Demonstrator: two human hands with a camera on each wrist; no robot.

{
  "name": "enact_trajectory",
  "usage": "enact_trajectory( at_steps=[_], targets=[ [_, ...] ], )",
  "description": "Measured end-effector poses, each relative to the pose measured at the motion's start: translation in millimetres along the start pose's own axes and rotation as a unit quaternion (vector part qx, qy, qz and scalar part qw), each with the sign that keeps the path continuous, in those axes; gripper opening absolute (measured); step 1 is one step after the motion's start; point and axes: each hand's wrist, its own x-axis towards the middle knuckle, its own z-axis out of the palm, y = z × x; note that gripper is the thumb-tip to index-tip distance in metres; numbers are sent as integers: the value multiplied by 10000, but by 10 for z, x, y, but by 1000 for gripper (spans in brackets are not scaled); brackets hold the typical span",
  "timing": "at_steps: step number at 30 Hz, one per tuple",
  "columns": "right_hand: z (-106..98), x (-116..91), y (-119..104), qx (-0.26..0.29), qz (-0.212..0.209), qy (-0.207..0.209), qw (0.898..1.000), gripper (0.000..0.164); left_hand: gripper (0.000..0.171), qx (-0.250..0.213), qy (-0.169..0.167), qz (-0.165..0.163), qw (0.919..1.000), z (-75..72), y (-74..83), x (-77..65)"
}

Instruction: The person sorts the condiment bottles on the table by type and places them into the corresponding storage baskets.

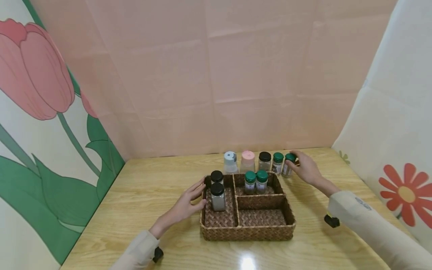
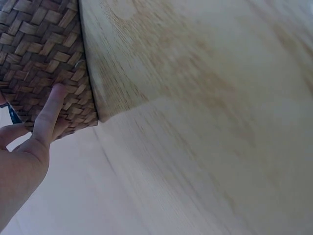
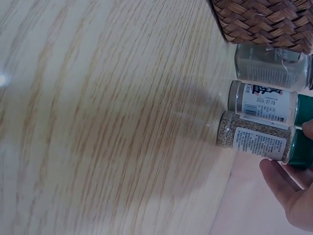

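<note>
At the back right of the table, my right hand [image 1: 308, 169] has thumb and fingers about the green lid of a spice jar [image 1: 287, 171]. In the right wrist view this jar [image 3: 254, 138] stands upright, filled with small grains, beside another green-lidded jar [image 3: 261, 103]. My left hand [image 1: 185, 203] rests on the left side of a woven basket [image 1: 248, 233]; an extended finger touches its outer wall [image 2: 49, 54] in the left wrist view. Two black-lidded jars [image 1: 218, 200] stand in the basket's left compartment. Two green-lidded jars [image 1: 250, 183] stand in its back right compartment.
Behind the basket, a row holds a light-blue-lidded jar [image 1: 230, 162], a pink-lidded jar [image 1: 248, 162], a black-lidded jar [image 1: 264, 161] and a green-lidded jar [image 1: 278, 163]. A pink cloth [image 1: 209, 82] hangs at the table's [image 1: 162, 180] back edge, with floral cloths at both sides.
</note>
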Motion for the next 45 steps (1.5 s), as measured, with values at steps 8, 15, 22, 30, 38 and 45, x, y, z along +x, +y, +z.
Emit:
enact_trajectory(
  at_steps=[8,15,22,30,38,45],
  targets=[
    [0,-9,-4,27,-26,27,10000,49,52,-26,-33,25,10000,0,-14,1],
    [2,-16,15,48,-53,102,9999,46,51,-73,-48,51,9999,-2,-22,6],
    [6,-21,8,72,-93,234,9997,45,52,-107,-75,29,9999,-4,-19,6],
    [-21,-44,11,69,-170,322,9993,41,53,-137,-100,-68,9998,-6,-16,1],
    [-69,-66,-41,88,-312,474,9984,38,53,-89,-113,-74,9999,-6,-21,-1],
    [-87,-50,-128,108,-359,565,9977,34,52,-36,-92,-20,9999,-9,-14,-3]
  ],
)
